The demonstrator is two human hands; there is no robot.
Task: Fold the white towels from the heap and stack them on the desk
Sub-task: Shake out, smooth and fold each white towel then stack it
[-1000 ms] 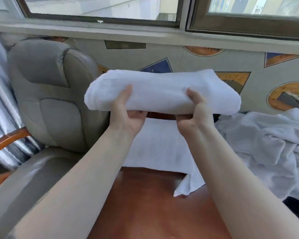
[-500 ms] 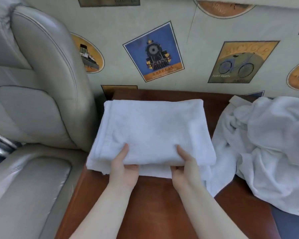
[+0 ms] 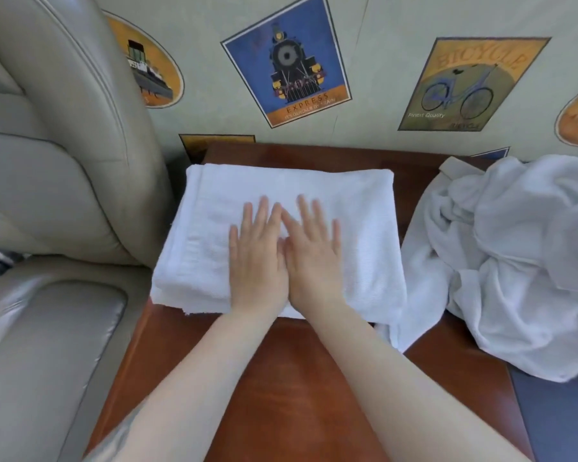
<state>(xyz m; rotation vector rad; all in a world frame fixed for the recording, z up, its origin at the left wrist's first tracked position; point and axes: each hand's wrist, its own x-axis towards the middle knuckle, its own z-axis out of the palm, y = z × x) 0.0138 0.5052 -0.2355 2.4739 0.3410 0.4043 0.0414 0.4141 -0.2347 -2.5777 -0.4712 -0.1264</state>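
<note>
A grey padded chair (image 3: 57, 208) fills the left of the frame, its back rising to the upper left and its seat running down to the lower left; its side stands just beside the left edge of the desk (image 3: 291, 388), a red-brown wooden top that takes up the lower middle. On the far half of the desk, in the middle of the frame, lies the stack (image 3: 211, 228) of folded white towels; at least 2 layers show at its near left corner, the lower one sticking out a little under the upper; its left edge is just beside the chair. Both hands lie flat on top of the stack, palms down, side by side and touching along their inner edges; the left hand (image 3: 257, 258) has its fingers straight and slightly spread, holding nothing; the right hand (image 3: 314, 253) lies the same way, fingers straight and pointing toward the wall; the fingertips are blurred. Behind the desk, across the top of the frame, the wall (image 3: 374, 78) carries printed pictures: a ship in an oval, a blue train panel, a yellow bicycle panel. At the right of the frame sits the heap (image 3: 514, 261) of rumpled white towels, on the right part of the desk; a flap of it reaches the right edge of the stack.
</note>
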